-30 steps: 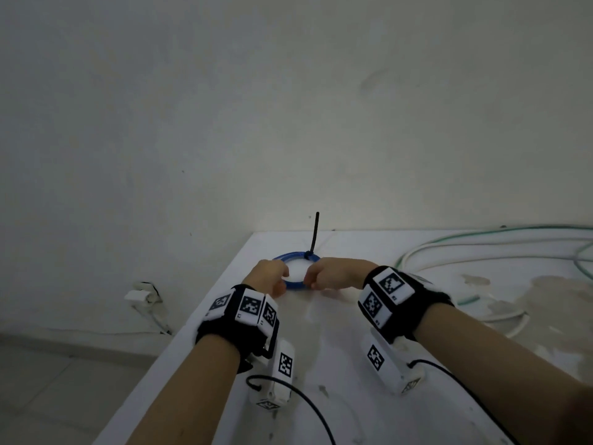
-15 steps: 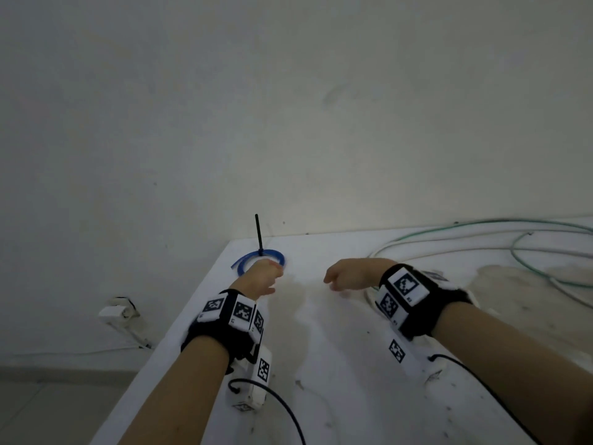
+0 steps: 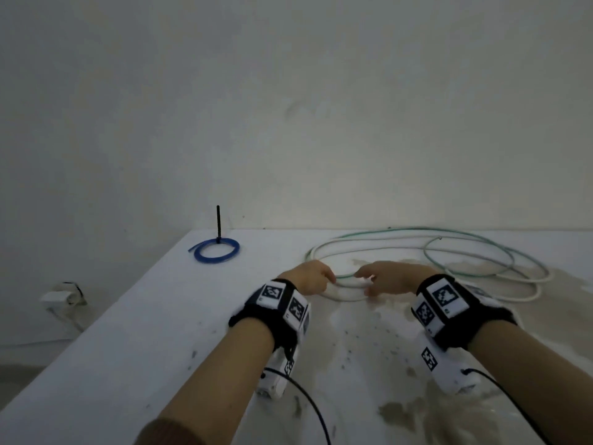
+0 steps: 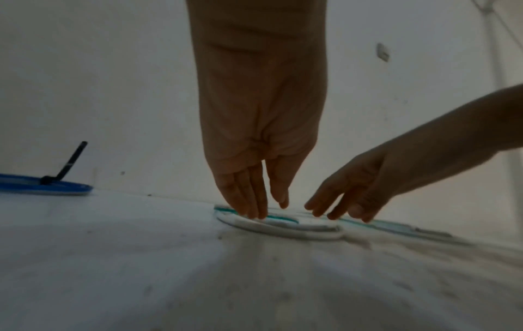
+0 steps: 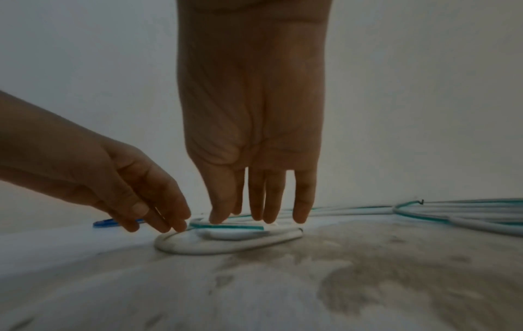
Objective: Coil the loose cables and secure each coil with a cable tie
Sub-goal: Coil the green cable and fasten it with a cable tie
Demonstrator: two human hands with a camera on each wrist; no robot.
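Head view: since 0.5 s ago both hands have left the blue coil (image 3: 217, 251) and shifted right along the worktop (image 3: 134, 332). Then, the left hand (image 3: 306, 277) was at the coil's near edge; now the coil lies alone near the far left corner, well apart from both hands, flat on the surface. Its black cable tie (image 3: 219, 223) is closed round the far side of the coil, tail standing upright. The right hand (image 3: 390, 277), which hung curled over bare worktop, now reaches down to the loose cables.

The white cable (image 3: 349, 298) and green cable (image 3: 465, 234) lie uncoiled in wide loops across the right half of the worktop. Their near-left bend sits directly under both hands.

Left wrist view: left hand fingers (image 4: 249, 197) extended, close together, pointing down, tips touching the cables at the bend; nothing gripped. Right hand fingers (image 4: 339, 201) slightly spread, tips down on the same bend just beside.

Right wrist view: right hand fingers (image 5: 271, 197) straight, a little apart, tips pressing on the white and green strands. Left hand fingers (image 5: 164, 208) loosely bent, tips at the bend's left end. Neither hand wraps a cable.

Stained patch (image 3: 417, 342) on the worktop beneath the right forearm.
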